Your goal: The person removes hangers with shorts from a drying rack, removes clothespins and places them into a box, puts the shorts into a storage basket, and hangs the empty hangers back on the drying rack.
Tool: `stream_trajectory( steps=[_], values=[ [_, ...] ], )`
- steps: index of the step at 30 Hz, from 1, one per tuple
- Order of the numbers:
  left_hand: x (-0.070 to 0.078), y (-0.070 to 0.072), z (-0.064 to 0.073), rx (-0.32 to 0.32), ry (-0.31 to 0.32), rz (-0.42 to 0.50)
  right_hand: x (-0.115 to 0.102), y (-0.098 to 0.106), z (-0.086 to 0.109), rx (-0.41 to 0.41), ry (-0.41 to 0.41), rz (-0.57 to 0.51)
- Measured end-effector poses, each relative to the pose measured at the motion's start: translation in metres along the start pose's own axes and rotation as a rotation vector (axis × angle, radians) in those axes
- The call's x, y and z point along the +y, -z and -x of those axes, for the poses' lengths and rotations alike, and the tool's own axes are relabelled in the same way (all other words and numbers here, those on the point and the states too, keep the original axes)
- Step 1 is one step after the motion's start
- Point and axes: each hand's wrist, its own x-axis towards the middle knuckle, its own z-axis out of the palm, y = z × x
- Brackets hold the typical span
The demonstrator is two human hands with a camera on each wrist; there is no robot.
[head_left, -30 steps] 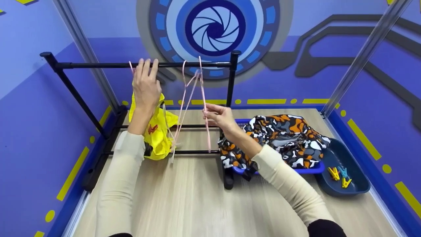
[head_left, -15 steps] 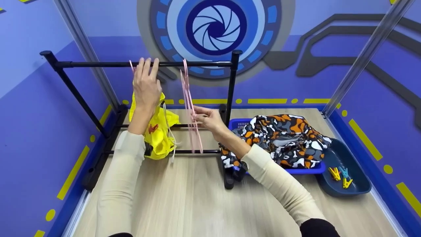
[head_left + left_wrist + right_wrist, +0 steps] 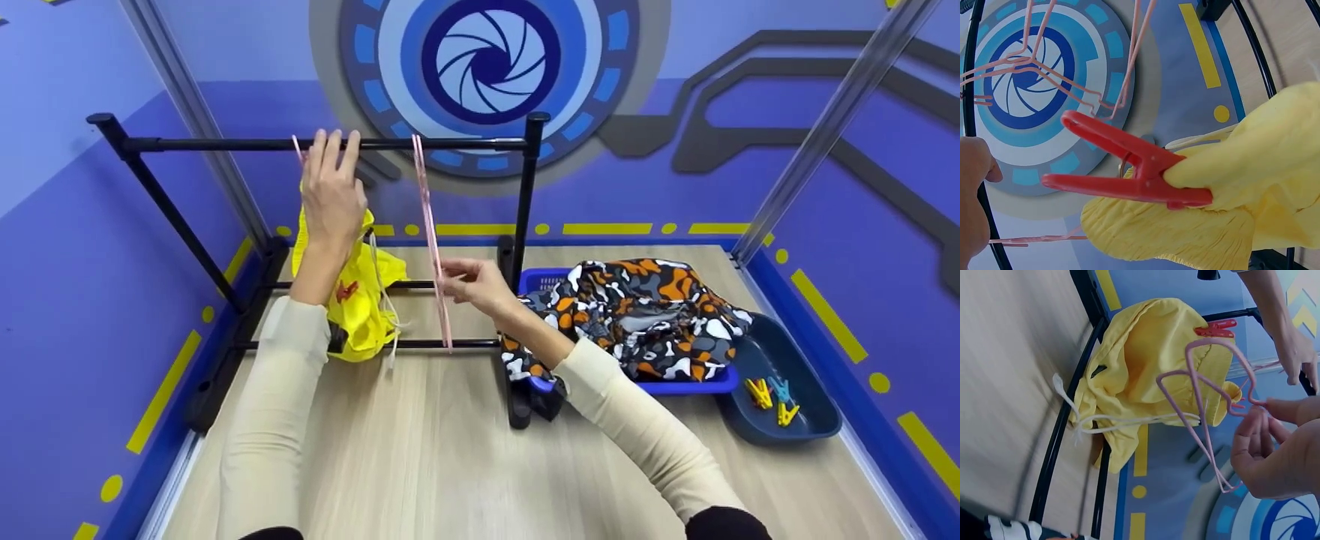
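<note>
My right hand pinches the side of pink clothes hangers, which hang close together from the rack's top rail. Their looped wire ends and my pinching fingers show in the right wrist view. My left hand rests with extended fingers over the top rail, farther left. Below it hangs a yellow garment with a white drawstring, on another pink hanger partly hidden by the hand. A red clothespin clips the garment's waistband in the left wrist view; red clothespins also show from the right wrist.
Right of the black rack stands a blue basket heaped with a camouflage-patterned garment. Beside it, a dark tub holds several yellow and blue clothespins. Blue walls enclose the wooden floor.
My right hand has moved left, bringing the spread hangers together into a near edge-on bundle. The left hand has stayed on the rail and the yellow garment hangs as before.
</note>
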Motion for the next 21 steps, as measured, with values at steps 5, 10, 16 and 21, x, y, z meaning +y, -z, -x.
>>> stream_trajectory(
  steps=[5, 10, 16, 21],
  values=[
    [0.002, 0.001, -0.001, -0.004, 0.023, 0.011, 0.002, 0.017, 0.013, -0.119, -0.022, 0.160],
    [0.011, 0.010, -0.007, -0.039, 0.110, 0.036, -0.001, 0.047, 0.029, -0.187, -0.007, 0.355],
    [0.043, 0.014, -0.001, -0.087, 0.170, -0.027, -0.011, 0.100, 0.053, -0.227, -0.042, 0.598],
    [0.094, 0.009, 0.024, 0.082, -0.027, 0.060, -0.018, 0.147, 0.070, -0.200, -0.075, 0.867]
  ],
)
